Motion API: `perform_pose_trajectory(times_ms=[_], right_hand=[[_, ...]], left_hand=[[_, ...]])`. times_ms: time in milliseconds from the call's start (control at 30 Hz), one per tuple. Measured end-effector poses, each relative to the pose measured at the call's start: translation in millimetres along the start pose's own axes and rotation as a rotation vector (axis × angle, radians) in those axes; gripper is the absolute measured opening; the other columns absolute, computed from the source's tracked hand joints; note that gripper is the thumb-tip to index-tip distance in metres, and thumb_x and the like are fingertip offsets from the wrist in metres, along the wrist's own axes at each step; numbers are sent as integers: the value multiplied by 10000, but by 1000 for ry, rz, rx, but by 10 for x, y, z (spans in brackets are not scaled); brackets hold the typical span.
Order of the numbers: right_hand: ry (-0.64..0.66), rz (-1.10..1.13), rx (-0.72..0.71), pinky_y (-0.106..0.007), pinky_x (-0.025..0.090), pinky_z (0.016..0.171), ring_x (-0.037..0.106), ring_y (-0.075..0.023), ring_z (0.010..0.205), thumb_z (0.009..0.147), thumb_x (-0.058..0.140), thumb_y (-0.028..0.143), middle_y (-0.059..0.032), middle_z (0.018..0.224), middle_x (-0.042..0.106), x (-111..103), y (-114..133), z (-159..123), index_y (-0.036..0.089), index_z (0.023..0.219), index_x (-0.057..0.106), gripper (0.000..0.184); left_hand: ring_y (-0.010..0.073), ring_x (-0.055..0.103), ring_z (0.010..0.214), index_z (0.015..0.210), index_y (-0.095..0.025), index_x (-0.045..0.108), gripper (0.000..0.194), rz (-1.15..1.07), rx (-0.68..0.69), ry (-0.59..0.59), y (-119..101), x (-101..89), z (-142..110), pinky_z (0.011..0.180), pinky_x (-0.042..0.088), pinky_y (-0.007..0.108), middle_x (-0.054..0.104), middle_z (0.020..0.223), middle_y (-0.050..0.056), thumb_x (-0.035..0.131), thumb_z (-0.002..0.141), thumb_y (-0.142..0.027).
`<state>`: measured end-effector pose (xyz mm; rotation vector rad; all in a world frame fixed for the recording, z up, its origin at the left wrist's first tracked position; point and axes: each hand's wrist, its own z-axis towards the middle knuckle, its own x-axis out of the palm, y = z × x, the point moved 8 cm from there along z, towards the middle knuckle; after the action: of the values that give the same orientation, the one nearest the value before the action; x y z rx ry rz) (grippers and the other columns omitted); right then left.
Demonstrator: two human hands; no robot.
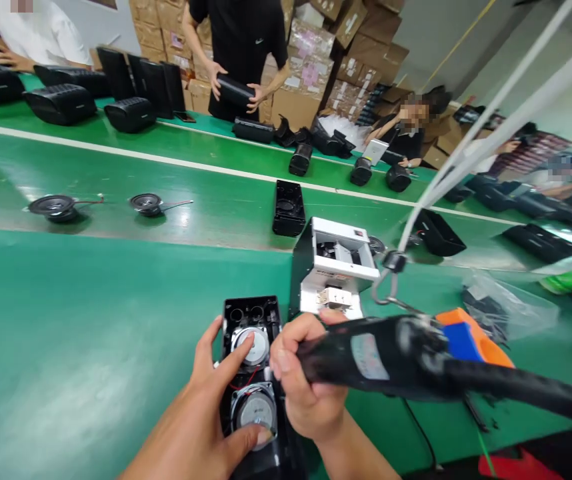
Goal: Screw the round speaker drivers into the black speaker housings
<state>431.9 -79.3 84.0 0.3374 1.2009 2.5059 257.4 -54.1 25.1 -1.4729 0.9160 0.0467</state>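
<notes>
A black speaker housing (231, 400) lies on the green bench with two round speaker drivers, the upper driver (252, 347) and the lower driver (256, 415), seated inside it; a red wire runs between them. My left hand (216, 393) grips the housing from the left, its thumb on the lower driver and a finger across the upper one. In my right hand (311, 380) is a black electric screwdriver (336, 353), held tilted over the housing's right side. Its tip is hidden behind my fingers. From a metal hook (391, 287) on a white cord the screwdriver hangs.
Just beyond my right hand stands a white and black box-shaped machine (336, 260). Loose drivers (56, 207) and another black housing (289, 208) rest on the green conveyor. An orange and blue object (471, 337) and a plastic bag (516, 307) lie right. Several people work opposite.
</notes>
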Motion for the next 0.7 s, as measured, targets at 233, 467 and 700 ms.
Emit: perform_pose_trajectory(times_ms=[233, 467, 700], right_hand=[[-70, 77, -126, -329, 569, 545, 586, -157, 620, 1133, 656, 276, 6, 968, 576, -31, 312, 262, 336, 1468, 525, 364], [-263, -158, -407, -312, 588, 606, 573, -151, 612, 1115, 674, 124, 63, 894, 589, -735, 732, 736, 442, 1684, 403, 706], [-207, -205, -324, -304, 573, 623, 579, -138, 608, 1113, 684, 147, 72, 880, 605, -808, 524, 802, 413, 1624, 457, 619]], left_hand=[[440, 473, 1627, 1657, -482, 539, 866, -57, 61, -83, 213, -37, 77, 1260, 545, 579, 151, 1868, -3, 833, 849, -375], [417, 529, 1593, 1671, -500, 513, 933, -39, 6, -90, 172, -9, 81, 1200, 611, 539, 113, 1881, -52, 809, 808, -306], [390, 613, 1525, 1694, -537, 449, 973, -23, 6, -16, 195, 27, 241, 1074, 701, 477, 21, 1891, -79, 829, 828, -309]])
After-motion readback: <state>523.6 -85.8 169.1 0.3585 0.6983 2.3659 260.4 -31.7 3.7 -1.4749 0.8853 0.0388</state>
